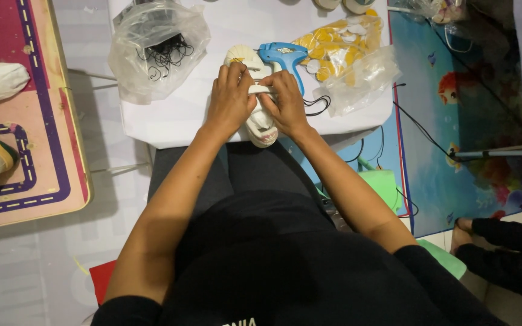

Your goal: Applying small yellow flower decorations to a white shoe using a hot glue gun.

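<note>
Centrally, in the upper middle of the frame, a white mask [260,121] lies on a white table [170,121], its long axis running from the top of the frame toward the bottom. Its forehead end, with a small yellow mark, points to the top; its chin end, with a red-lipped mouth, points down and hangs slightly over the table's near edge. Both hands rest on its middle. The left hand [231,99] lies curled over the left half, fingers bent and pressing down on the mask. The right hand [285,102] covers the right half, fingers closed in a pinch at what looks like a pale strip crossing the mask between the two hands; exactly what they nip is too small to tell.

Just beside the mask, touching the right hand's upper side, lies a blue glue gun [285,57], its grip pointing toward the bottom of the frame. Right of it sits a clear bag of yellow and white discs [339,45], with an empty-looking clear bag [364,78] below it. Black cord loops [316,104] lie near the right wrist. In the upper left of the table a clear bag of black cords [155,48] stands well apart from the hands. At the left edge of the frame is a pink and purple board [31,121]; at the lower right, another person's foot [463,232] rests on a blue sea-patterned mat [454,121]
</note>
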